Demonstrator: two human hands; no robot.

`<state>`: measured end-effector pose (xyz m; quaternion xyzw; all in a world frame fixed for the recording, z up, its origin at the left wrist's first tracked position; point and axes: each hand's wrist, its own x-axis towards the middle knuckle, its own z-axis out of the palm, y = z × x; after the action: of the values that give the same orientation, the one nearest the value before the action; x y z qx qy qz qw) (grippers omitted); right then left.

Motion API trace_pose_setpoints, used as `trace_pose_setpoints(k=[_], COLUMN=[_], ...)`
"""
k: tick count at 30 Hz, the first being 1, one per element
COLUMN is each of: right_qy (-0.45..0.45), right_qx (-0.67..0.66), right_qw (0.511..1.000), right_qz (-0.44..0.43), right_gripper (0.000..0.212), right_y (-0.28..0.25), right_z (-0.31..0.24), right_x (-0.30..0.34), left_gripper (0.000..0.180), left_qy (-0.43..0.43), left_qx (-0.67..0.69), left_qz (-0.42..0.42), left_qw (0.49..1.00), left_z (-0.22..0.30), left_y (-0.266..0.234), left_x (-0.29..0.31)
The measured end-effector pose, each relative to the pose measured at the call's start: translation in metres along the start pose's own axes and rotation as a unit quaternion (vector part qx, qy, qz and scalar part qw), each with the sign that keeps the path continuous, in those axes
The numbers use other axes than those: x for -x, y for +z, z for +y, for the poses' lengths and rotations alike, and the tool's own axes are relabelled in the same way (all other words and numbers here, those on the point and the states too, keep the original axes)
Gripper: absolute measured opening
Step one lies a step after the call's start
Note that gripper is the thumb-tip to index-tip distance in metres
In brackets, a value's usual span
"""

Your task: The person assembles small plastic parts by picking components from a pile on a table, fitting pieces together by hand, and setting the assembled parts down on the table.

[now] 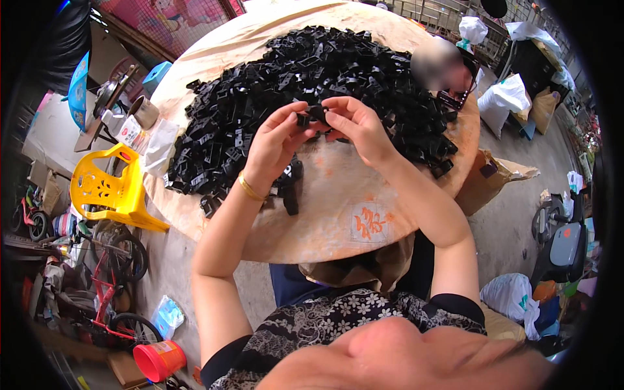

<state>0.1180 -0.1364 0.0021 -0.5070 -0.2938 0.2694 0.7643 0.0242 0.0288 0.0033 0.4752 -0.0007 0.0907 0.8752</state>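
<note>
My left hand and my right hand meet above the near side of a large heap of black plastic parts. Between the fingertips is a small black plastic part; both hands pinch it, the left at its left end and the right at its right end. Its exact kind is too small to tell. The heap spreads over a round, stained, tan-covered table. A few loose black pieces lie near my left wrist, which wears a gold-coloured bangle.
A yellow plastic chair stands left of the table, near a white bag. At the right edge are a torn cardboard box and a blurred shape. A red bicycle and red bucket stand lower left.
</note>
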Motion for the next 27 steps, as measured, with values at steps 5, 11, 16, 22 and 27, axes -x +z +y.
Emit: trace_pose_setpoints(k=[5, 11, 16, 22, 27], right_qy=[-0.094, -0.127, -0.175, -0.143, -0.187], right_qx=[0.078, 0.111, 0.158, 0.126, 0.206], right_qw=[0.992, 0.986, 0.971, 0.981, 0.96], right_qz=[0.011, 0.003, 0.025, 0.034, 0.022], right_gripper=[0.031, 0.032, 0.033, 0.031, 0.032], right_y=[0.0, 0.005, 0.007, 0.009, 0.005], right_z=[0.008, 0.003, 0.013, 0.011, 0.013], right_x=[-0.001, 0.004, 0.008, 0.006, 0.006], left_gripper=[0.035, 0.038, 0.033, 0.031, 0.031], left_qy=[-0.012, 0.012, 0.073, 0.176, 0.125], left_qx=[0.019, -0.128, -0.211, -0.347, -0.288], left_qz=[-0.005, 0.009, 0.044, 0.034, 0.04], left_qw=[1.0, 0.992, 0.974, 0.921, 0.949], left_z=[0.001, -0.009, -0.019, -0.017, -0.015], left_y=[0.011, 0.018, 0.008, 0.008, 0.01], left_x=[0.005, 0.009, 0.005, 0.002, 0.004])
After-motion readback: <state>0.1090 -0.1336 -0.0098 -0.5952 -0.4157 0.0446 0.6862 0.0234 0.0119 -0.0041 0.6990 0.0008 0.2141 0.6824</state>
